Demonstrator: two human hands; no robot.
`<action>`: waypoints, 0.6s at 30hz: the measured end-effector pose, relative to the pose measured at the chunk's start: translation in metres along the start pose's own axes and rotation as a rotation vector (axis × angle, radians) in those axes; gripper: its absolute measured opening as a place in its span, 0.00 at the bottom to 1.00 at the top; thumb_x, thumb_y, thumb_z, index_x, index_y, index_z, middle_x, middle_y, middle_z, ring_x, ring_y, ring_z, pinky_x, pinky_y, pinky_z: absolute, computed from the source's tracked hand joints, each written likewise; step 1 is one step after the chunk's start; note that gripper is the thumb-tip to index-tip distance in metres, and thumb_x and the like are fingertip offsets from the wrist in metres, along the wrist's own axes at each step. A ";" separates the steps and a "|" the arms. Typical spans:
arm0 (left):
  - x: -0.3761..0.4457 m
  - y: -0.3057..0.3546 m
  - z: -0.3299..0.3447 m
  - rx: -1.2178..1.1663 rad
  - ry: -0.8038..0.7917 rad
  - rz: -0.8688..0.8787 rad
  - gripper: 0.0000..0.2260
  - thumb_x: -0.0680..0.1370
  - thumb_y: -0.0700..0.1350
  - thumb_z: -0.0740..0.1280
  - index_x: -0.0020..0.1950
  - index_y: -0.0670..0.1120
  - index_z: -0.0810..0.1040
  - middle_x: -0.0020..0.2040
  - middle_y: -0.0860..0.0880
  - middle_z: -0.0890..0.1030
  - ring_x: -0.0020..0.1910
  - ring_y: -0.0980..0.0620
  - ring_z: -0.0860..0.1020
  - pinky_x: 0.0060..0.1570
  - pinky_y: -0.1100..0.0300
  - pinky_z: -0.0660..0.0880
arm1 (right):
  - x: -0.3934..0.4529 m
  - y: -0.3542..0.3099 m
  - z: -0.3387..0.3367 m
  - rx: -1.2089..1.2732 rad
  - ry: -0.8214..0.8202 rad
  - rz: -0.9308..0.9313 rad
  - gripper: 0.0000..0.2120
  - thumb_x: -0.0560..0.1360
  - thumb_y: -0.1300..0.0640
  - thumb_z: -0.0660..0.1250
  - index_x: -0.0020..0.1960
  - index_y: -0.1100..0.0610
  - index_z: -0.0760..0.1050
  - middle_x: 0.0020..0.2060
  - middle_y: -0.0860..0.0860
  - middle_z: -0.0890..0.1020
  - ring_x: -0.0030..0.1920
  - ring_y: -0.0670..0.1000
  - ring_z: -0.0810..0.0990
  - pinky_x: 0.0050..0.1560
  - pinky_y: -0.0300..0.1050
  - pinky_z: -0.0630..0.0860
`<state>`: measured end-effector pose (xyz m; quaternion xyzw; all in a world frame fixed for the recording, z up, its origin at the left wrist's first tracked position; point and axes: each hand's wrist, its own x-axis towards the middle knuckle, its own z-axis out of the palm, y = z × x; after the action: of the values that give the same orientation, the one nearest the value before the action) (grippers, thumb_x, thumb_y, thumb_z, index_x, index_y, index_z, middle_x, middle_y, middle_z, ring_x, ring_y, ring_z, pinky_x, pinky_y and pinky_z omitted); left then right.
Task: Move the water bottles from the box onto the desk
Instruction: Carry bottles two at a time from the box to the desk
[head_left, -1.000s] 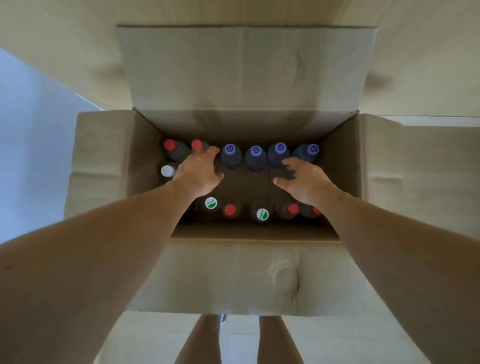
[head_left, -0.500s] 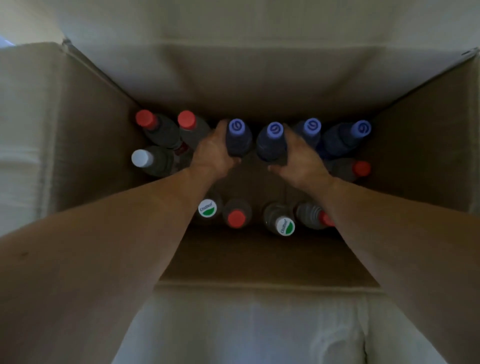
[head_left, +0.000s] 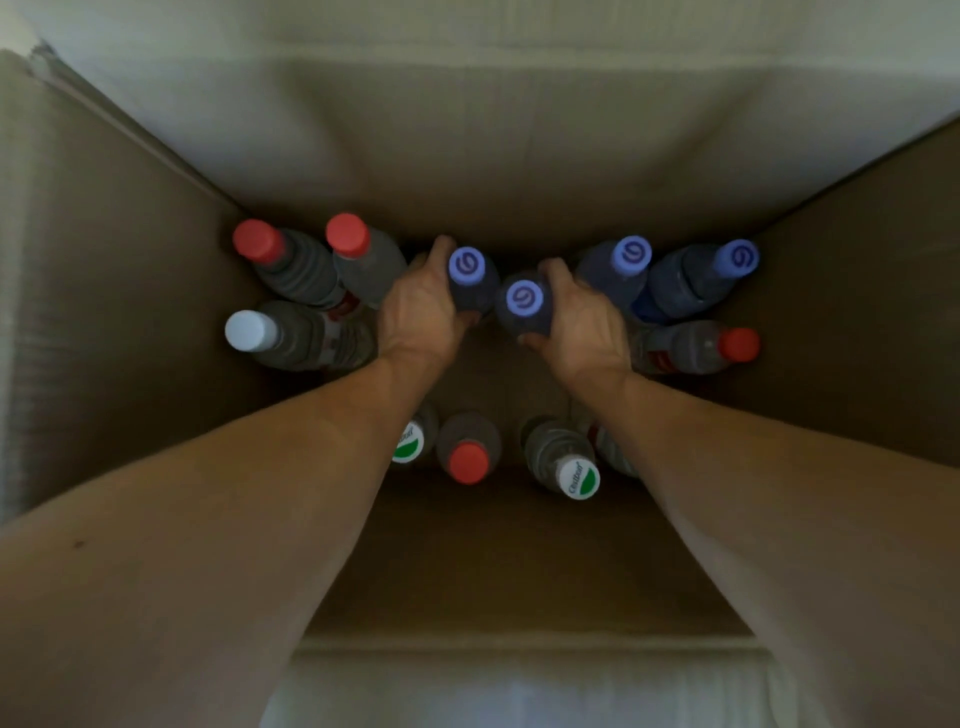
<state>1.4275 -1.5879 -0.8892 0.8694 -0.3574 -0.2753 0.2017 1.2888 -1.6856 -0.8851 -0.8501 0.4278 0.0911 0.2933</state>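
Right hand's bottle (head_left: 523, 306) lifted nearer, left hand (head_left: 418, 312) and right hand (head_left: 584, 325) fingers gripping 2 blue-capped bottles (head_left: 470, 280) — inside box (head_left: 130, 312)

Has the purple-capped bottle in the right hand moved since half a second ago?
Yes. The purple-capped bottle came nearer than the two purple caps by the far wall.

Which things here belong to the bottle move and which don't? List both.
In the job:
- left hand gripping a blue-capped bottle
- right hand gripping another blue-capped bottle
- other bottles, e.g. red-capped bottle
- cardboard box

Just lying about:
- nothing visible
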 end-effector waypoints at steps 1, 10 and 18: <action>-0.001 -0.001 0.000 0.014 -0.014 0.003 0.31 0.73 0.46 0.76 0.72 0.40 0.68 0.65 0.40 0.77 0.64 0.38 0.76 0.58 0.46 0.73 | -0.001 0.000 -0.001 0.005 -0.006 0.002 0.31 0.71 0.55 0.76 0.69 0.55 0.66 0.63 0.57 0.77 0.61 0.61 0.77 0.51 0.51 0.73; -0.036 0.027 -0.053 -0.178 -0.123 0.052 0.26 0.67 0.44 0.80 0.57 0.41 0.69 0.52 0.44 0.80 0.52 0.43 0.79 0.50 0.49 0.76 | -0.037 0.003 -0.061 0.337 -0.152 0.019 0.28 0.69 0.57 0.78 0.66 0.55 0.73 0.59 0.53 0.81 0.61 0.55 0.78 0.62 0.51 0.75; -0.054 0.108 -0.153 -0.584 -0.257 -0.112 0.29 0.68 0.37 0.80 0.64 0.39 0.71 0.59 0.40 0.81 0.58 0.43 0.81 0.59 0.45 0.78 | -0.067 -0.025 -0.183 0.969 -0.358 0.212 0.24 0.71 0.68 0.73 0.66 0.61 0.74 0.50 0.51 0.83 0.55 0.51 0.81 0.66 0.55 0.74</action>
<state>1.4360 -1.5964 -0.6945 0.7512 -0.2375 -0.4843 0.3805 1.2495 -1.7347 -0.6994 -0.5399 0.4480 0.0557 0.7104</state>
